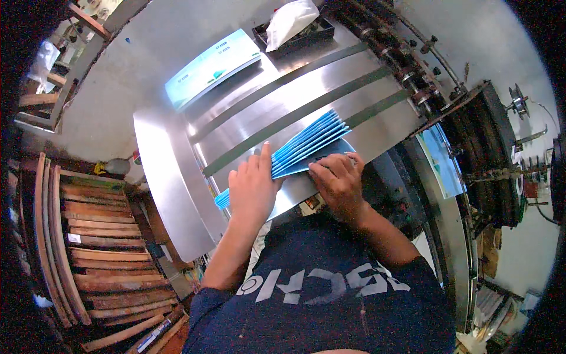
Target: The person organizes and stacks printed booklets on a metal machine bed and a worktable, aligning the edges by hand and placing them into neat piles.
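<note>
A sheaf of blue folded paper sheets (306, 141) leans in front of me over the metal feed table, its far right end fanned into several separate leaves. My left hand (252, 186) grips the sheaf toward its lower left, the index finger extended along it. The sheaf's narrow left end (222, 199) sticks out past that hand. My right hand (339, 180) is closed at the near right edge, thumb and fingers pinching the nearest sheet, which bends away from the others. The right fingertips are partly hidden.
A stack of pale blue printed sheets (212, 66) lies at the table's far side, beside a black tray (323, 34) holding white cloth or tissue. Dark green belts (295, 113) cross the metal table (171, 177). Machine rollers (413, 76) stand right; a wooden slatted pallet (112, 248) lies left.
</note>
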Tool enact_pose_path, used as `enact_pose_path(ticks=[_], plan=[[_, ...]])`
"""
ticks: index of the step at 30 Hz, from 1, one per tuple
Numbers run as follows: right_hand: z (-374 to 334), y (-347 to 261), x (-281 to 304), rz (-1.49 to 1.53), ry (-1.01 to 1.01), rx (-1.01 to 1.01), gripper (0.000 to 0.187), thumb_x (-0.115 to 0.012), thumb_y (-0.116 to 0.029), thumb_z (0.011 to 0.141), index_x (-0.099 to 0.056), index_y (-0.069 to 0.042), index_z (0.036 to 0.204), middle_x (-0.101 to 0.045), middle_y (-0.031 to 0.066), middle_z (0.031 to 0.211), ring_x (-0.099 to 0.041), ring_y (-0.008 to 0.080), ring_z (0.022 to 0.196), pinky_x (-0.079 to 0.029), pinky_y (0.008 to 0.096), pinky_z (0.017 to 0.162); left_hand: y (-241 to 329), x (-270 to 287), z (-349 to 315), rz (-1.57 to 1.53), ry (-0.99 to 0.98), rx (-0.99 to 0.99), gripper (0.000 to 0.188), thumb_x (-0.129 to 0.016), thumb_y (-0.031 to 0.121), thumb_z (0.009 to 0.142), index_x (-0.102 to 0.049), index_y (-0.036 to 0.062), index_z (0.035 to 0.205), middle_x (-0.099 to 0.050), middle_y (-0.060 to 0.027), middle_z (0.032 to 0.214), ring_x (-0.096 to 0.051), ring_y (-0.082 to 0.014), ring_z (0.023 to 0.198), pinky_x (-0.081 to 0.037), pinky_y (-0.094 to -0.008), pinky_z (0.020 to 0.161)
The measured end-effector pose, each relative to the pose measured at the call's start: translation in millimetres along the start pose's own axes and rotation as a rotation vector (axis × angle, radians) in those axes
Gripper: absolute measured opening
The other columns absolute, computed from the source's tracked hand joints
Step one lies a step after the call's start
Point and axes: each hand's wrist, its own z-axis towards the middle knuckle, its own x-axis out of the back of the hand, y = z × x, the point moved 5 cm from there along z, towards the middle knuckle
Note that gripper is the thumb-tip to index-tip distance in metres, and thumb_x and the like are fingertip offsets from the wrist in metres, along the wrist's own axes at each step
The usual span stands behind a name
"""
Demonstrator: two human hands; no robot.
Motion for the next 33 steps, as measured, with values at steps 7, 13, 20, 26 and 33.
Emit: enact_pose_path(ticks=[7, 13, 20, 26, 33], plan=[[0, 5, -8, 0.113, -0.054, -0.086, 0.021, -0.070, -0.014, 0.077, -0.068, -0.013, 0.098, -0.059, 0.0012, 0.092, -0.055, 0.0218, 0.091, -0.032, 0.0425, 0.089, 0, -2, 0, 0.056, 0.046, -0.028, 0.070, -0.073, 0.035, 0.074, -0.047, 0.0064, 0.133, -0.060, -0.0065, 0.094, -0.058, -0.0226, 0.082, -0.041, -0.0375, 0.066], [-1, 1, -15, 0.186, -0.157, -0.182, 0.017, -0.071, -0.013, 0.076, -0.066, -0.014, 0.091, -0.061, 0.0012, 0.097, -0.055, 0.0229, 0.099, -0.030, 0.0442, 0.096, 4, 0, -4, 0.055, 0.041, -0.021, 0.070, -0.073, 0.035, 0.074, -0.047, 0.0057, 0.132, -0.060, -0.0068, 0.092, -0.058, -0.0227, 0.082, -0.041, -0.0377, 0.067], [9, -3, 4, 0.351, -0.041, -0.133, 0.028, -0.074, -0.015, 0.075, -0.063, -0.008, 0.100, -0.059, 0.0092, 0.102, -0.056, 0.0280, 0.098, -0.041, 0.0408, 0.089, 2, 2, -5, 0.017, 0.044, -0.011, 0.070, -0.072, 0.036, 0.075, -0.047, 0.0055, 0.133, -0.060, -0.0074, 0.093, -0.058, -0.0233, 0.084, -0.041, -0.0385, 0.068], [6, -2, 4, 0.094, -0.083, -0.098, 0.039, -0.073, -0.016, 0.078, -0.061, -0.002, 0.114, -0.054, 0.0143, 0.107, -0.058, 0.0293, 0.095, -0.049, 0.0390, 0.080, 4, 4, -3, 0.038, -0.003, 0.021, 0.071, -0.073, 0.035, 0.074, -0.047, 0.0057, 0.133, -0.060, -0.0072, 0.094, -0.058, -0.0227, 0.084, -0.041, -0.0385, 0.069], [12, 3, 6, 0.177, -0.114, -0.096, 0.016, -0.067, -0.010, 0.082, -0.065, -0.004, 0.097, -0.060, 0.0108, 0.093, -0.063, 0.0290, 0.079, -0.052, 0.0377, 0.069, 3, 1, -4, 0.045, -0.029, 0.026, 0.074, -0.076, 0.030, 0.071, -0.045, 0.0061, 0.134, -0.060, -0.0069, 0.095, -0.058, -0.0228, 0.086, -0.041, -0.0383, 0.069]])
